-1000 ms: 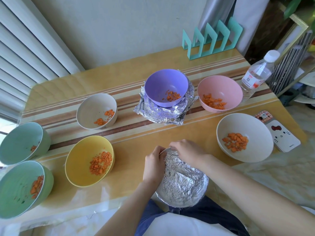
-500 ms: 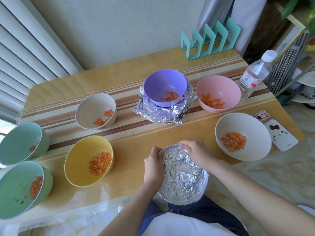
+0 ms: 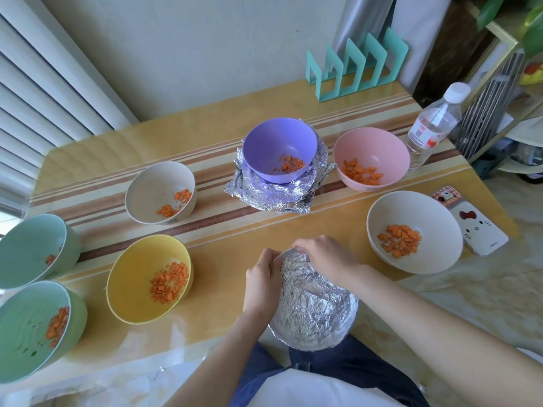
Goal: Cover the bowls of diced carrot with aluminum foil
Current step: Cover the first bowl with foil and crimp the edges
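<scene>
A bowl wrapped over with crinkled aluminum foil [image 3: 314, 306] sits at the table's near edge in front of me. My left hand [image 3: 261, 282] grips the foil at the bowl's left rim. My right hand [image 3: 326, 254] curls over the far rim and pinches the foil there. Open bowls of diced carrot stand around: yellow [image 3: 148, 282], beige [image 3: 160, 190], pink [image 3: 371, 158], white [image 3: 414, 232] and two green ones [image 3: 35, 251] [image 3: 38, 330]. A purple bowl [image 3: 280, 149] of carrot rests on a stack of foil sheets [image 3: 273, 198].
A water bottle [image 3: 432, 124] stands at the right rear. A phone in a cat case [image 3: 479, 232] lies at the right edge beside the white bowl. A teal rack [image 3: 357, 64] stands against the wall. The striped table [image 3: 205, 230] ends at my lap.
My hands have shifted slightly along the far rim of the foil-covered bowl, pressing the foil down. The other bowls have not moved.
</scene>
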A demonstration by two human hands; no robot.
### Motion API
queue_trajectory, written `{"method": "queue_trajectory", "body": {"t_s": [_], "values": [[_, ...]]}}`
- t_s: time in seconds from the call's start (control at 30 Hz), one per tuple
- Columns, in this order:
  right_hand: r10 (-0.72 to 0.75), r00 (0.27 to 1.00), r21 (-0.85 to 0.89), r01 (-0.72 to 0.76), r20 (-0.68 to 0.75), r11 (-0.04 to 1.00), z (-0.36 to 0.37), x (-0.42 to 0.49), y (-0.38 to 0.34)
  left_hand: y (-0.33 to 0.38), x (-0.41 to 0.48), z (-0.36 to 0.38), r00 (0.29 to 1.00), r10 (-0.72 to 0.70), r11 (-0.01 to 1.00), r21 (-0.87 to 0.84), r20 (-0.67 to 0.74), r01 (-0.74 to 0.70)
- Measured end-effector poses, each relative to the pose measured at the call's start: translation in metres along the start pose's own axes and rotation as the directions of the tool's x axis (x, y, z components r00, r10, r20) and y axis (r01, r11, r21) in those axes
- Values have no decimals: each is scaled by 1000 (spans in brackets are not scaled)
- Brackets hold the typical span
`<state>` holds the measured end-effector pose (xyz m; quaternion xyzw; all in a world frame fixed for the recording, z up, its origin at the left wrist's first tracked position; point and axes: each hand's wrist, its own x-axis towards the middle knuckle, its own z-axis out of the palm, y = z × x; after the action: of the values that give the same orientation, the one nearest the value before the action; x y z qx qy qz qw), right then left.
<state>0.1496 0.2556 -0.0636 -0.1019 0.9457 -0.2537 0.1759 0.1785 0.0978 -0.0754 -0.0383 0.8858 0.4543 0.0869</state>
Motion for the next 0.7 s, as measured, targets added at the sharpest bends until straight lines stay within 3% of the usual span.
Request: {"method": "queue_trajectory", "body": {"t_s": [0.1, 0.27, 0.7], "values": [[32, 999, 0, -32, -16, 999, 2, -4, 5, -1, 0, -1, 1000, 10, 999, -41, -29, -11], [-50, 999, -37, 51, 20, 998, -2, -3, -2, 5, -3, 5, 998, 40, 998, -42, -40, -42], [-70, 996, -135, 77, 56, 988, -7, 1, -5, 6, -2, 7, 994, 104, 992, 73, -43, -101]]}}
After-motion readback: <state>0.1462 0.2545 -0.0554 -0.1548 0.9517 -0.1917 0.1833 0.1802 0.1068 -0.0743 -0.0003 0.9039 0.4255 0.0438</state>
